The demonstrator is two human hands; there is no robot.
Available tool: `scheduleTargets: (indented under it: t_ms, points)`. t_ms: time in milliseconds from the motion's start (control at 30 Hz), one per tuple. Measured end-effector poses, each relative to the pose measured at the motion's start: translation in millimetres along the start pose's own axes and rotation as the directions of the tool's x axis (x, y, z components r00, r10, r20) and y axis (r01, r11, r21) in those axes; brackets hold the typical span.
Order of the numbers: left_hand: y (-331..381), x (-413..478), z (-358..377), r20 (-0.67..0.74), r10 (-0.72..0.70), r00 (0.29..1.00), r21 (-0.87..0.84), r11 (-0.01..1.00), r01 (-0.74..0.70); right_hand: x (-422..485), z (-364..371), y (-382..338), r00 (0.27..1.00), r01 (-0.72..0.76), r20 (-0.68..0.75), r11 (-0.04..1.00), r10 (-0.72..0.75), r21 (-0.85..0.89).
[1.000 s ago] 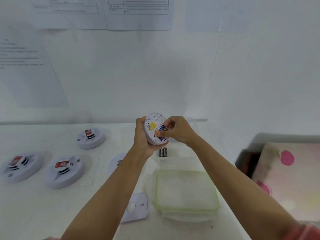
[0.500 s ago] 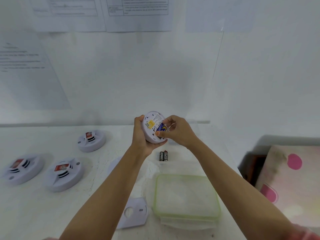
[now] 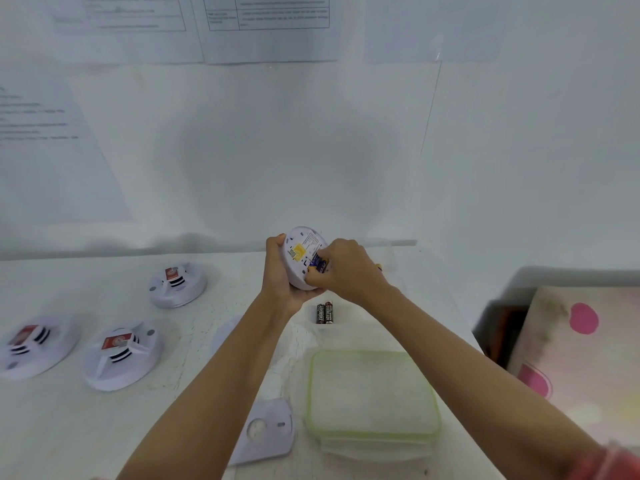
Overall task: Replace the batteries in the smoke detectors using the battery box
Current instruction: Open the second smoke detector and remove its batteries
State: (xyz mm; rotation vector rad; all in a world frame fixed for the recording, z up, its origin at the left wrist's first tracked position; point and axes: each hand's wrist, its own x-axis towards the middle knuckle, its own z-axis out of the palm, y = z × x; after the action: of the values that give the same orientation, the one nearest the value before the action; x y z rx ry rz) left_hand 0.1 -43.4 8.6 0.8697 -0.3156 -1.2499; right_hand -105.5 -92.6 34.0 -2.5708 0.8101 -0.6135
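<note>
My left hand (image 3: 278,275) grips a round white smoke detector (image 3: 300,252) above the table, its back side with a yellow label turned toward me. My right hand (image 3: 346,268) pinches a blue battery (image 3: 318,264) at the detector's open compartment. Two black batteries (image 3: 324,313) lie side by side on the table just below my hands. The detector's white back cover (image 3: 265,431) lies flat near the front edge. The green-rimmed lid (image 3: 372,389) of the battery box lies to its right.
Three more white smoke detectors (image 3: 178,284) (image 3: 121,355) (image 3: 33,344) sit face up on the left of the white table (image 3: 52,427). A clear box (image 3: 391,268) stands partly hidden behind my right hand. A pink-spotted surface (image 3: 585,344) lies beyond the table's right edge.
My hands and the detector have barely shifted. My right fingers have curled tighter over the blue battery at the compartment.
</note>
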Motion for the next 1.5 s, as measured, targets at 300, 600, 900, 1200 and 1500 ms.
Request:
scheduleTargets:
  t_ms: [300, 600, 900, 1200, 1500]
  points:
    - [16, 3, 3, 0.023, -0.016, 1.000, -0.072, 0.997, 0.018, -2, -3, 12, 0.978, 0.198, -0.074, 0.980, -0.196, 0.018]
    - [12, 7, 3, -0.020, -0.031, 0.999, -0.100, 0.995, 0.029, 0, -15, 34, 0.963, 0.257, 0.081, 0.966, -0.257, 0.013]
    - [17, 12, -9, -0.102, 0.027, 0.994, -0.044, 0.999, -0.031, 0, -16, 37, 0.826, -0.437, 0.463, 0.884, 0.323, 0.164]
    - [17, 8, -10, -0.075, 0.010, 0.997, -0.050, 0.999, -0.014, -2, 23, 34, 0.782, -0.261, 0.536, 0.948, 0.319, -0.183]
    - [13, 8, -6, -0.002, 0.007, 1.000, -0.078, 0.997, -0.007, 11, -20, 15, 0.974, -0.224, 0.020, 0.964, 0.224, 0.142]
